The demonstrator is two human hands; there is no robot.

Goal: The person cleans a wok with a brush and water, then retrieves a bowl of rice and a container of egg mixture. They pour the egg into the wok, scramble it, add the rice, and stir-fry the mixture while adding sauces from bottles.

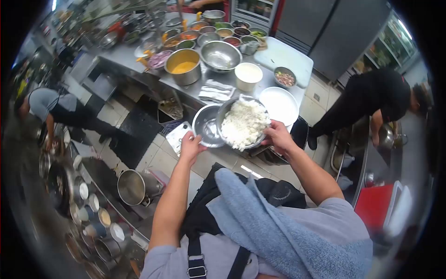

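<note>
Left hand [190, 148] holds metal bowl [203, 124]; right hand [280, 138], rice bowl [224, 113] (heaped high).

The shirt [330, 228] is pale grey, with short sleeves [341, 216] that leave both forearms bare. The left hand [191, 148] and right hand [278, 136] are ungloved. A blue-grey terry towel [278, 228] with a looped pile drapes over the right side of the chest. Two black webbing straps [195, 249] show at the near edge; the left one carries a metal buckle [197, 269]. Black clothing [203, 204] covers the lower body.
</note>
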